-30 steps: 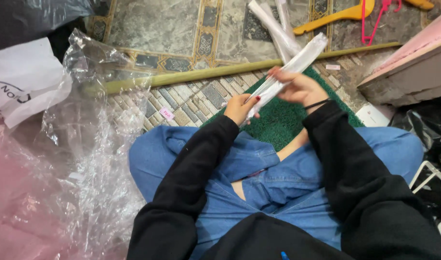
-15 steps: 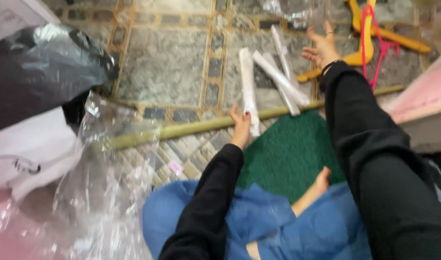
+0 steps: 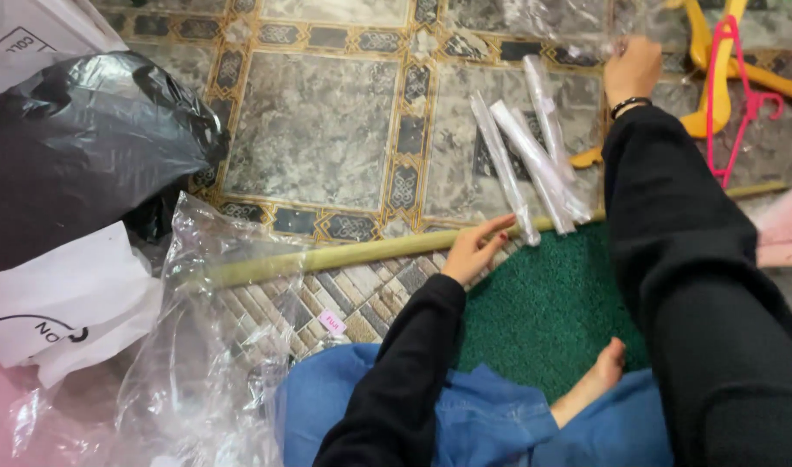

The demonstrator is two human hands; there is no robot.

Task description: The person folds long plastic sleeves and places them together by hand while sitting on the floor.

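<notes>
The floor holds a green mat and a few long thin rolls in clear wrap. They look light, a bit slippery and bendy; best held around the middle. The left hand lies open, fingertips touching the nearest roll's end. The right hand pinches a clear plastic bag.

Grey stone tiles with gold patterned borders are covering the floor. A green mat is lying on smaller brick-like tiles, and a long yellow-green strip is running across the floor between the two kinds of tile. Soft light is falling evenly.
</notes>
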